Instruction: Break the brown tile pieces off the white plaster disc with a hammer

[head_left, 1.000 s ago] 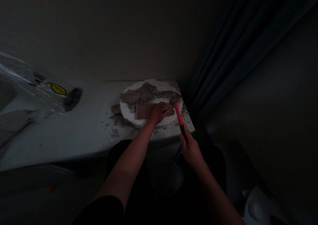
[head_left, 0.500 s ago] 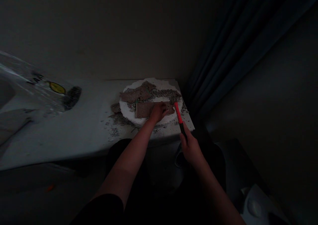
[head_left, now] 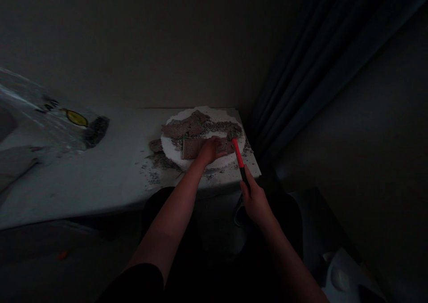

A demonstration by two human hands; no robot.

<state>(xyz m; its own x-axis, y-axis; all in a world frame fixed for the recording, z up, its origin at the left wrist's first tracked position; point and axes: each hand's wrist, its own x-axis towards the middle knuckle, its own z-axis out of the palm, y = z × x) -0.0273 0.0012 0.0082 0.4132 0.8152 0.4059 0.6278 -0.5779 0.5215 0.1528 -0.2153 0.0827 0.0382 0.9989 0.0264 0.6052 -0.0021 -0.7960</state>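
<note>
A brown, rough-textured rectangular slab [head_left: 191, 149] lies on a round white board [head_left: 171, 149] with a scalloped edge. My left hand [head_left: 210, 150] rests across the slab, fingers spread and thumb apart. My right hand [head_left: 256, 198] is closed around the black grip of a hammer [head_left: 238, 153] with a red and black handle. The dark hammer head is at the slab's right end; whether it touches is too dim to tell. Behind the slab lie broken brown pieces [head_left: 182, 128] and grey crumbs [head_left: 219, 126].
The white table [head_left: 110, 174] carries scattered crumbs [head_left: 155, 176] and another brown piece [head_left: 155, 145] left of the board. A clear plastic bag [head_left: 60, 120] with dark granules stands at the left. A blue curtain [head_left: 310, 58] hangs at the right. The scene is dim.
The hammer and my right hand have shifted slightly left. My left hand has moved a little left on the slab, its fingers more spread.
</note>
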